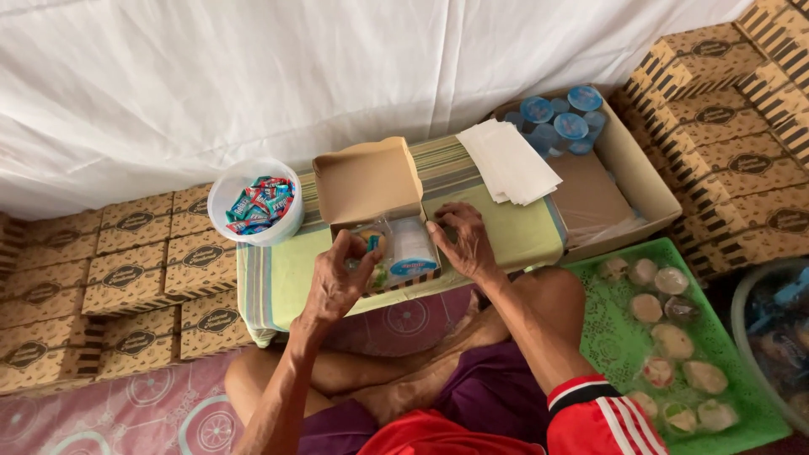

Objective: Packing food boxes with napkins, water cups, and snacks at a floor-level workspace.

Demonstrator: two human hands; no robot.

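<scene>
An open cardboard snack box (367, 181) stands on a low table covered by a green striped cloth (278, 278). Inside the box lie a sealed plastic water cup (411, 248) and a small wrapped snack (376, 244). My left hand (340, 276) is at the box's front left, fingers curled on the wrapped snack. My right hand (464, 238) rests on the box's right edge, fingers bent against the rim.
A white tub of wrapped candies (256, 202) sits left of the box. White paper sheets (511, 160) lie to the right. A carton with several sealed water cups (558, 118) stands behind. A green tray of wrapped cakes (666, 337) lies right. Stacked closed boxes (126, 278) flank both sides.
</scene>
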